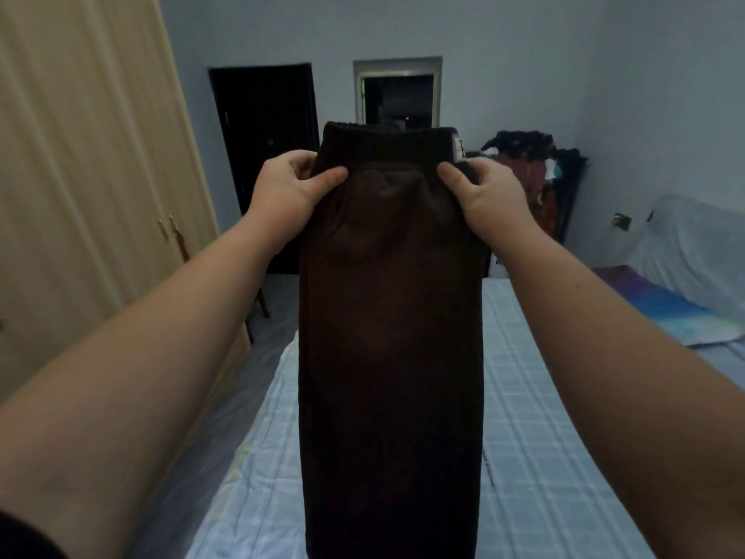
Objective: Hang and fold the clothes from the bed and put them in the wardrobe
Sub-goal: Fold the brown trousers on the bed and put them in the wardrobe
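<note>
I hold a pair of dark brown trousers (393, 316) up in front of me, waistband at the top, legs hanging straight down over the bed (544, 417). My left hand (288, 187) pinches the left edge just below the waistband. My right hand (485, 195) pinches the right edge at the same height, close to a small pale label on the waistband. The trousers' lower end runs out of the frame. The beige wardrobe (88, 175) stands shut along the left side.
A narrow strip of floor (225, 397) runs between wardrobe and bed. A pile of clothes (536, 171) sits against the far wall. A dark door (266, 155) and a window (397, 94) are at the back. A colourful blanket (669, 304) and white cover (693, 252) lie at right.
</note>
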`<state>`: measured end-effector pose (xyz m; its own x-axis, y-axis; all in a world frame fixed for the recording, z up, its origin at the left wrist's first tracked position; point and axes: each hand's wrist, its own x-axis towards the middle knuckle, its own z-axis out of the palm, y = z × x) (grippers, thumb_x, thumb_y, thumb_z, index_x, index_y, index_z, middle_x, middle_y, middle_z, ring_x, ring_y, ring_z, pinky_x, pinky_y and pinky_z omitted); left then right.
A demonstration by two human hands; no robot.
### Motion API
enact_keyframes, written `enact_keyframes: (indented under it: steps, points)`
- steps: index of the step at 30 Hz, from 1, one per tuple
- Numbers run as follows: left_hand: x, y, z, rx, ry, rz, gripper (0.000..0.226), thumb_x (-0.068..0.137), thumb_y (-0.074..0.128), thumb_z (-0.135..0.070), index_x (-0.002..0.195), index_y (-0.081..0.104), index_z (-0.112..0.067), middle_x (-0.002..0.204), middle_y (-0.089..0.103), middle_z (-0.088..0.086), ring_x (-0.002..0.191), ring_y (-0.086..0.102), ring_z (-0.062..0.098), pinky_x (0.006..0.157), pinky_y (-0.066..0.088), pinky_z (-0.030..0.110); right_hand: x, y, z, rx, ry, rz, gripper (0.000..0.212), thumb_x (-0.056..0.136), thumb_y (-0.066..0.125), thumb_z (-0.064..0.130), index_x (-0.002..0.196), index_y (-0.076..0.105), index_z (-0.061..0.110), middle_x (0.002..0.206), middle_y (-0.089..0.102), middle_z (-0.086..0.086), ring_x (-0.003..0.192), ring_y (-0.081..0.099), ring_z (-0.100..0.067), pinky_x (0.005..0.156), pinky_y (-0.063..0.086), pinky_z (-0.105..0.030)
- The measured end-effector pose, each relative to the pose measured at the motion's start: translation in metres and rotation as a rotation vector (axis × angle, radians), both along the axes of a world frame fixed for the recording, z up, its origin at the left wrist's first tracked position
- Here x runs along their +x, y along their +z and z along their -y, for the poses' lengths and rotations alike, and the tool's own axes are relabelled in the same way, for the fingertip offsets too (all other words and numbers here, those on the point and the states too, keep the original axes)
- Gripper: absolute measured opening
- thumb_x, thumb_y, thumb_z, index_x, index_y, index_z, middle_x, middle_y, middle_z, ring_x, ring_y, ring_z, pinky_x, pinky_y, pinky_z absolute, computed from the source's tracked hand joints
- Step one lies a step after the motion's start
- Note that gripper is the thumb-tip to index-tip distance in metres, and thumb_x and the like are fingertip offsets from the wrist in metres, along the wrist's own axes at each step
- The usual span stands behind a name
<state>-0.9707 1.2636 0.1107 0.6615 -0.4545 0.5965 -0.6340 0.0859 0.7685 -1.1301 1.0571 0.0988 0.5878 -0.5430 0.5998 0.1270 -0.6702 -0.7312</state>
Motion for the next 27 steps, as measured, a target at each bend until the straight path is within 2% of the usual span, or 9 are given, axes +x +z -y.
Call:
enact_keyframes:
  steps: [4,9,13,15,17,19,20,22,27]
  points:
    - [0.068,-0.064,0.059,0.109,0.070,-0.110,0.016,0.081,0.081,-0.032,0.093,0.073,-0.025,0.097,0.075,-0.003,0.093,0.072,0.014,0.085,0.059,0.032,0.068,-0.063,0.062,0.174,0.065,-0.131,0.023,0.090,0.068,0.051,0.100,0.071,0.030,0.095,0.073,0.013,0.089,0.069,-0.004,0.076,0.055,-0.024]
    - [0.148,-0.158,0.135,0.259,0.121,-0.320,0.016,0.083,0.081,-0.027,0.096,0.072,-0.026,0.092,0.073,-0.010,0.079,0.070,0.001,0.067,0.053,0.017,0.172,-0.161,0.144,0.297,0.072,-0.320,0.031,0.090,0.070,0.046,0.107,0.075,0.022,0.098,0.074,0.009,0.093,0.069,-0.009,0.088,0.057,-0.032]
    - [0.215,-0.236,0.201,0.313,0.204,-0.491,0.017,0.084,0.080,-0.027,0.098,0.072,-0.021,0.089,0.072,-0.001,0.068,0.070,0.022,0.056,0.055,0.032,0.257,-0.244,0.198,0.376,0.003,-0.410,0.021,0.091,0.068,0.046,0.087,0.070,0.026,0.083,0.070,0.010,0.086,0.069,-0.016,0.084,0.058,-0.040]
    - [0.246,-0.269,0.232,0.311,0.234,-0.577,0.018,0.089,0.076,-0.023,0.104,0.068,-0.019,0.095,0.069,0.004,0.062,0.065,0.020,0.055,0.058,0.029,0.293,-0.283,0.220,0.504,-0.019,-0.405,0.015,0.094,0.065,0.040,0.092,0.070,0.026,0.088,0.070,0.006,0.087,0.070,-0.020,0.081,0.061,-0.045]
    - [0.273,-0.304,0.255,0.246,0.197,-0.674,0.041,0.093,0.071,-0.022,0.131,0.057,-0.016,0.131,0.060,0.009,0.099,0.068,0.020,0.087,0.059,0.033,0.319,-0.318,0.240,0.659,-0.019,-0.356,0.024,0.100,0.057,0.025,0.123,0.066,0.021,0.115,0.068,0.001,0.104,0.068,-0.022,0.091,0.058,-0.039]
    - [0.291,-0.341,0.265,0.277,0.170,-0.697,0.064,0.096,0.065,-0.025,0.153,0.035,-0.018,0.159,0.034,0.007,0.140,0.042,0.020,0.115,0.039,0.040,0.329,-0.353,0.254,0.722,-0.006,-0.351,0.045,0.104,0.047,0.015,0.148,0.044,0.021,0.149,0.049,-0.002,0.133,0.051,-0.020,0.104,0.046,-0.032]
    - [0.294,-0.363,0.267,0.316,0.171,-0.693,0.066,0.099,0.062,-0.025,0.156,0.028,-0.020,0.162,0.027,0.005,0.146,0.033,0.018,0.118,0.032,0.040,0.329,-0.373,0.257,0.728,0.007,-0.363,0.050,0.105,0.044,0.013,0.154,0.035,0.021,0.157,0.039,-0.003,0.142,0.040,-0.018,0.111,0.040,-0.033]
    - [0.289,-0.413,0.264,0.359,0.179,-0.705,0.062,0.101,0.057,-0.020,0.156,0.027,-0.020,0.163,0.027,0.006,0.147,0.031,0.017,0.119,0.032,0.040,0.323,-0.418,0.252,0.740,0.050,-0.379,0.054,0.106,0.042,0.012,0.157,0.028,0.019,0.162,0.032,-0.002,0.148,0.031,-0.017,0.119,0.030,-0.034]
    - [0.236,-0.515,0.224,0.506,0.187,-0.833,0.055,0.103,0.050,-0.013,0.155,0.033,-0.020,0.159,0.035,0.003,0.145,0.035,0.018,0.109,0.035,0.027,0.274,-0.521,0.201,0.879,0.109,-0.518,0.050,0.106,0.045,0.014,0.155,0.035,0.020,0.156,0.042,0.001,0.140,0.042,-0.013,0.119,0.034,-0.036]
